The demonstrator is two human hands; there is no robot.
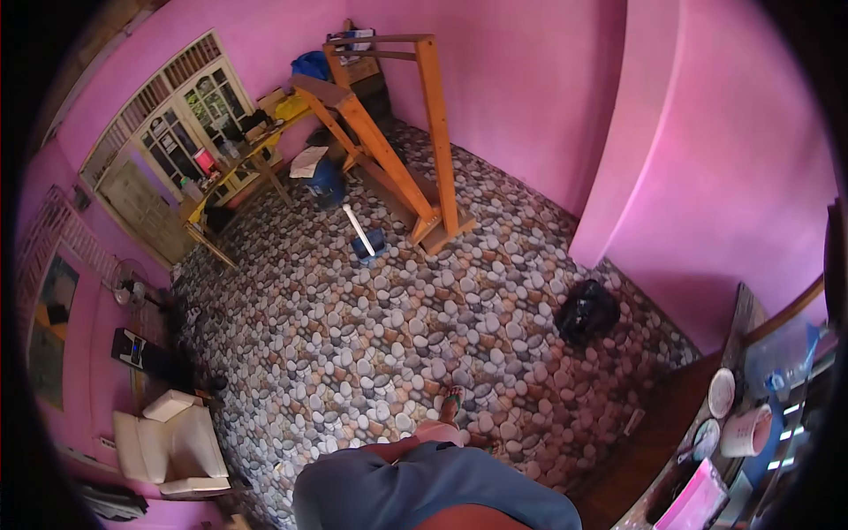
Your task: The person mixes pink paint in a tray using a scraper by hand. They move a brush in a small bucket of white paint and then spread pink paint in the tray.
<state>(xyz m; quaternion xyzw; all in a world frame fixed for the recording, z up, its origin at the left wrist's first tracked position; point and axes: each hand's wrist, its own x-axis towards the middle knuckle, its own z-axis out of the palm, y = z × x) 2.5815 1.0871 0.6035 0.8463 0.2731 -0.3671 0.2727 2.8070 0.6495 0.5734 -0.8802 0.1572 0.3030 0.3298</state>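
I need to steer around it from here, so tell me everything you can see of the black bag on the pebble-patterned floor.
The black bag looks like thin, glossy plastic, crumpled and bunched into a rounded lump with its top gathered in. It sits on the pebble-patterned floor, close to the foot of the pink wall near its projecting corner, and whether it touches the wall cannot be told. Nothing else touches it, no hand is in view, and its contents are hidden.

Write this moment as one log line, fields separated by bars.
hands: both out of view | person: standing, sandalled foot on pebble-pattern floor | nearby: black plastic bag on floor | far: orange wooden frame
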